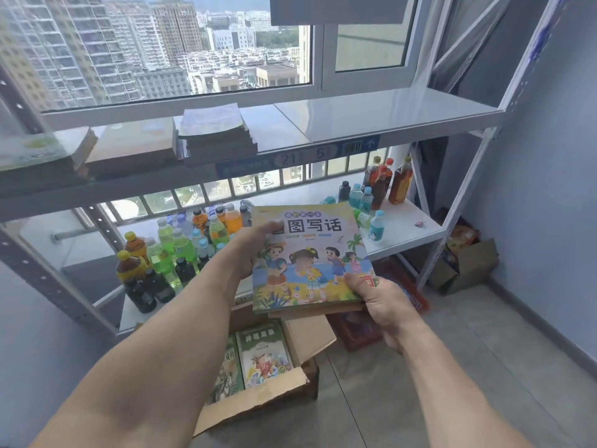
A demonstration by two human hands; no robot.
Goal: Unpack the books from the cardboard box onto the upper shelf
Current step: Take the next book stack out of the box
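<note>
- Left hand (255,250): grip curled round the 9 o'clock edge of a stack of children's picture books (310,257).
- Right hand (384,302): grip pinching the stack's 5 o'clock corner, thumb on the cover.
- Stack: held above the open cardboard box (258,402), books inside.
- Upper shelf (387,114): at 12 o'clock; book piles (216,134) on it.
- Lower shelf (407,227): drink bottles (181,244).
</note>
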